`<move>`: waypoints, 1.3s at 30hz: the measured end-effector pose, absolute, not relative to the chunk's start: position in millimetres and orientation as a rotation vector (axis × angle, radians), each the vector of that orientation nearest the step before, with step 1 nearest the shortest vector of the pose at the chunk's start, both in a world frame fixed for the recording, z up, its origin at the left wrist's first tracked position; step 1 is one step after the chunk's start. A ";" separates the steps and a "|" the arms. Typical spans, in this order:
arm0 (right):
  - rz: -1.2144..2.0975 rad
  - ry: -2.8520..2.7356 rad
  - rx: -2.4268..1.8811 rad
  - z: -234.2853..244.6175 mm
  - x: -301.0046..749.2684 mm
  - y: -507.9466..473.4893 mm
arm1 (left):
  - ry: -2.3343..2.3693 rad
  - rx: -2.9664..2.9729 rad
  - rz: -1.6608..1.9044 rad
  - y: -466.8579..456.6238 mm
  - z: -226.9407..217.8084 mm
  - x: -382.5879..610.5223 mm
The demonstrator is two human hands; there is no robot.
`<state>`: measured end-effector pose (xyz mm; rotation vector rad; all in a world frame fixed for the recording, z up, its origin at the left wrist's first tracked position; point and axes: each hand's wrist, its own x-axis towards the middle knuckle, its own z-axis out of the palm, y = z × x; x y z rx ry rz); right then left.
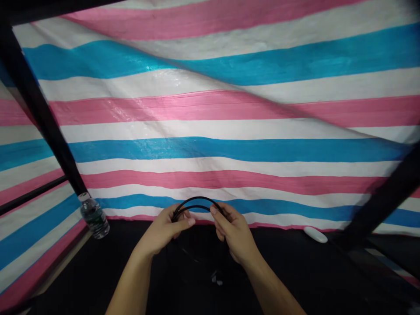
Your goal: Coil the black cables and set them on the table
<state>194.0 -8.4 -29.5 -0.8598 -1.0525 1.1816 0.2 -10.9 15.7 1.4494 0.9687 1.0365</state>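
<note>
Both my hands hold a black cable (197, 202) that arches in a double loop between them, in front of the striped tarp. My left hand (166, 229) pinches one end of the loop with thumb and fingers closed. My right hand (231, 232) grips the other end, fingers curled round it. More of the cable hangs down below my hands onto the black table (131, 262), where a small plug end (217, 280) shows faintly.
A plastic water bottle (94, 216) stands at the table's left edge. A small white oval object (315, 235) lies at the back right. A pink, white and blue striped tarp (229, 131) hangs behind. Black frame bars (39, 109) slant on both sides.
</note>
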 end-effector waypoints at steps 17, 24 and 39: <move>1.207 -0.588 -0.711 -12.8 214.2 -3.0 | 0.889 1.413 0.967 -8.4 5.0 8.8; 1.233 -0.494 -0.596 -9.1 203.7 -10.9 | 0.919 1.240 1.166 -6.2 2.7 22.9; 1.832 -0.654 -0.490 -1.9 217.3 -22.1 | 0.781 1.456 0.849 -16.0 21.4 -22.4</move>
